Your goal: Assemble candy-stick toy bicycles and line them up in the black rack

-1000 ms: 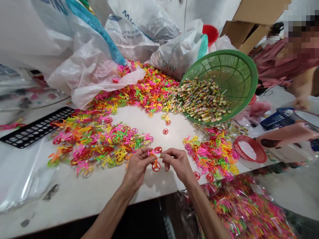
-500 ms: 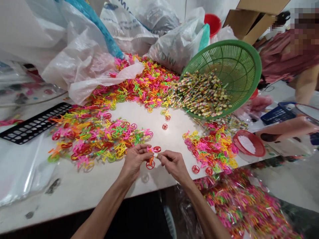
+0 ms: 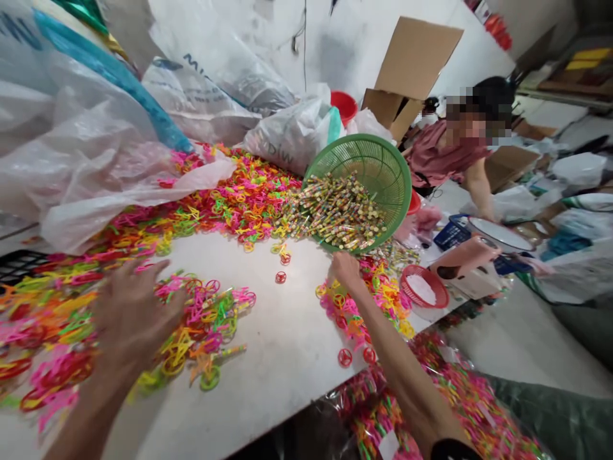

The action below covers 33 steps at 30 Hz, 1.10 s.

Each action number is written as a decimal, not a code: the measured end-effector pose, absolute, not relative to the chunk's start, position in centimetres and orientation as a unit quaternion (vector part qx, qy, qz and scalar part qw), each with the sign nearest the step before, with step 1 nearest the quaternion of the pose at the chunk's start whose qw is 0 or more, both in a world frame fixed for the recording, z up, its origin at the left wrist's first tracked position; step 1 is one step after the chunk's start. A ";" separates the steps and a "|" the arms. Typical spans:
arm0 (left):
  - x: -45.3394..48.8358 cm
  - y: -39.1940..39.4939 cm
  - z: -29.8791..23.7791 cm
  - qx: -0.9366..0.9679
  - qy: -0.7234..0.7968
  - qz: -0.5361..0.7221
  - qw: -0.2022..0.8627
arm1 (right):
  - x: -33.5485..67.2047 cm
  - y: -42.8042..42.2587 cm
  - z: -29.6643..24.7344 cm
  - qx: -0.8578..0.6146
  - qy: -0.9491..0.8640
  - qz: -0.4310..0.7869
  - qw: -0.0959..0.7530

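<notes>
Scuffed white wall, thin black cable hanging down it, open cardboard box, pale grey floor

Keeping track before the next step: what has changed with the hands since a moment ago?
The hands have parted. The left hand moved left and is spread over the left pile of plastic toys; the right hand moved forward to the right pile. The red-wheeled toy they held no longer shows; where it went can't be seen. The green basket of striped sticks stays tilted.
</notes>
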State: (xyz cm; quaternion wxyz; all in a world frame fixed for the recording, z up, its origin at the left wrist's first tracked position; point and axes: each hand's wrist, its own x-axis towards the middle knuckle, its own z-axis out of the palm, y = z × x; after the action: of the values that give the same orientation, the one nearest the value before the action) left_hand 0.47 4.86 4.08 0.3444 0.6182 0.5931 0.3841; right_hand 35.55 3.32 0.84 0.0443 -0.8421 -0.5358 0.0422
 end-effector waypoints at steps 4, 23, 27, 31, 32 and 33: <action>9.0 8.1 2.7 0.787 0.553 0.219 0.164 | 35.6 4.5 -0.5 -0.837 -0.541 0.059 0.057; 15.0 11.1 -1.4 0.844 0.516 0.052 0.137 | 31.4 -2.0 1.3 -0.445 -0.214 0.619 0.610; 14.3 11.1 -1.8 0.825 0.537 0.067 0.164 | 28.5 -3.3 0.2 -0.477 -0.213 0.597 0.609; 14.2 12.0 -1.8 0.786 0.572 0.094 0.214 | 25.5 -4.9 -1.3 -0.517 -0.250 0.592 0.566; 14.2 12.3 -1.6 0.774 0.581 0.102 0.230 | 25.1 -5.2 -1.5 -0.525 -0.254 0.590 0.558; 14.1 12.5 -1.5 0.762 0.588 0.112 0.247 | 24.8 -5.4 -1.7 -0.531 -0.256 0.586 0.556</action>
State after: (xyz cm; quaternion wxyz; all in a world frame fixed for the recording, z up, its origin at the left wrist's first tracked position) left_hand 14.11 12.51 -1.45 0.2474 0.7616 0.5883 0.1123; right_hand 24.78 -5.41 -1.72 0.5555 -0.5314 -0.2558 0.5862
